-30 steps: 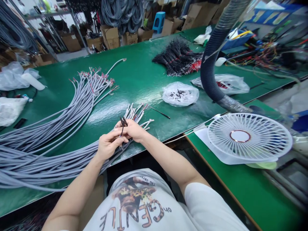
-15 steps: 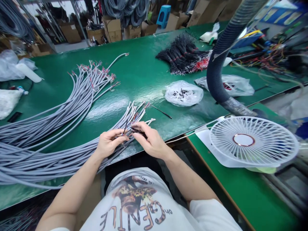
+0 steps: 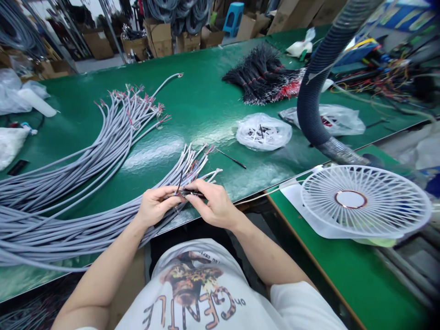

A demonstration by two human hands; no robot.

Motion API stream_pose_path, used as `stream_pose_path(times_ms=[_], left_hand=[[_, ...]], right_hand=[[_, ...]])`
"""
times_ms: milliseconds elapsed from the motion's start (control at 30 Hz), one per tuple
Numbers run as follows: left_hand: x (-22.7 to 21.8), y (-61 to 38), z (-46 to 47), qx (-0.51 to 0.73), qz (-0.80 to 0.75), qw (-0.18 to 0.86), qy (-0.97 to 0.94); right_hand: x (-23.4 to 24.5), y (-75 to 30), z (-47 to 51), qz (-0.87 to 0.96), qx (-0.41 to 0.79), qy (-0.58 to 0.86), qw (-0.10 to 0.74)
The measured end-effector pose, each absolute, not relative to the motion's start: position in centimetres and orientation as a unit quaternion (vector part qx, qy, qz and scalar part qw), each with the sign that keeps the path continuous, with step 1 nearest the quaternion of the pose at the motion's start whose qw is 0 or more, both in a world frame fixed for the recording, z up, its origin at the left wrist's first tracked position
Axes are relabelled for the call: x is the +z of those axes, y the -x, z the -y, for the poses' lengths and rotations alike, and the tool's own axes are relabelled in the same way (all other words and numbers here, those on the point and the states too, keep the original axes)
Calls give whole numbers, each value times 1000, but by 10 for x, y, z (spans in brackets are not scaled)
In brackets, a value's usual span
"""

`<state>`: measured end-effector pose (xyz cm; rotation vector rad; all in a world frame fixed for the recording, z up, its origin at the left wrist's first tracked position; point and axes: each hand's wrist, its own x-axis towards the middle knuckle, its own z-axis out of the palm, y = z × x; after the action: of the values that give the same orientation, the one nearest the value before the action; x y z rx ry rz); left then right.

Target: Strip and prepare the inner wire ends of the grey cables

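Note:
My left hand (image 3: 156, 207) pinches the stripped end of a grey cable (image 3: 103, 224) near the front edge of the green table (image 3: 192, 110). My right hand (image 3: 215, 205) meets it fingertip to fingertip, holding a short black sleeve piece (image 3: 192, 193) against the cable's thin wires. One thin black wire sticks up between the hands. Just beyond my fingers lies a fan of grey cable ends (image 3: 194, 160) with bared red and white wires. A second, larger bundle of grey cables (image 3: 113, 133) sweeps from the left edge toward the table's middle.
A clear bag of small black pieces (image 3: 263, 132) lies right of centre, a thin black probe (image 3: 231, 158) beside it. Behind are black and red wire bundles (image 3: 264, 78), a dark ribbed hose (image 3: 316, 87), another plastic bag (image 3: 338, 120). A white fan (image 3: 364, 201) rests on the right bench.
My right hand slid off the left hand to the right, then came back in, and its fingertips now press the black piece against the cable end. The view shifted slightly.

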<state>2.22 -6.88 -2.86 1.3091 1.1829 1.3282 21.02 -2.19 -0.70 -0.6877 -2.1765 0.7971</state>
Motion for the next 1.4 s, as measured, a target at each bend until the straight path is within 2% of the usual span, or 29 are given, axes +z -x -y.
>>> stream_pose_path(times_ms=[300, 667, 867, 1200, 1300, 1400], left_hand=[[-33, -18, 71, 509, -495, 413, -571], [-34, -16, 73, 478, -489, 398, -611], [-30, -13, 74, 449, -482, 472, -586], [-31, -9, 73, 417, -472, 551, -547], [-23, 0, 71, 387, -484, 520, -588], [-7, 10, 68, 417, -503, 402, -642]], right_hand=[[-5, -211, 24, 842, 340, 266, 324], [1, -212, 16, 901, 253, 214, 278], [-5, -210, 13, 898, 268, 168, 307], [-13, -211, 1, 927, 214, 103, 291], [-15, -211, 1, 924, 208, 102, 305], [-16, -210, 1, 916, 205, 104, 329]])
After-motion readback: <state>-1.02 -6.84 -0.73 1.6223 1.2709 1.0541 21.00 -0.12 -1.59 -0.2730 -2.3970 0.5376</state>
